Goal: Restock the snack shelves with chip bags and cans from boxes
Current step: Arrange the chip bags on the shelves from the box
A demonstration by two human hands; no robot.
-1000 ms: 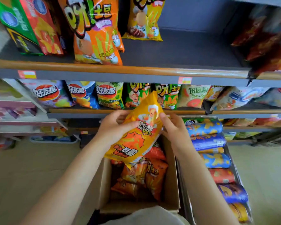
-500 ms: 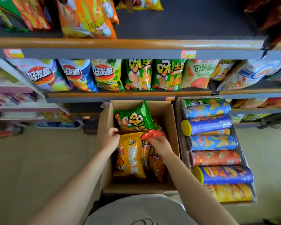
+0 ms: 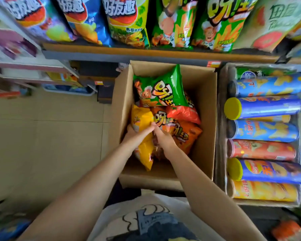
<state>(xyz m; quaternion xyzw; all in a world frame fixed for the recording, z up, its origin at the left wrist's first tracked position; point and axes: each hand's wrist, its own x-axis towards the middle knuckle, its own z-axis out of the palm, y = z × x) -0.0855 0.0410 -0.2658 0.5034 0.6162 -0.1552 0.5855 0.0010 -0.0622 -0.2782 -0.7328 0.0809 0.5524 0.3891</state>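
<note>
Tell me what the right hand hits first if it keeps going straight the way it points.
The right hand points forward into the box; the orange bag lies at its fingertips, so probably that first. Contact is unclear.

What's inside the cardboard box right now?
Cardboard box: green chip bag on top at the far end, orange bags, yellow bag gripped by left hand. Lower layers are covered.

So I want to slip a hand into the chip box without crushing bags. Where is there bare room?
Bare cardboard shows along the right wall of the box, beside the orange bags, and at the near end below the yellow bag. The left side is crowded: both hands, left hand and right hand, and the green bag.
</note>
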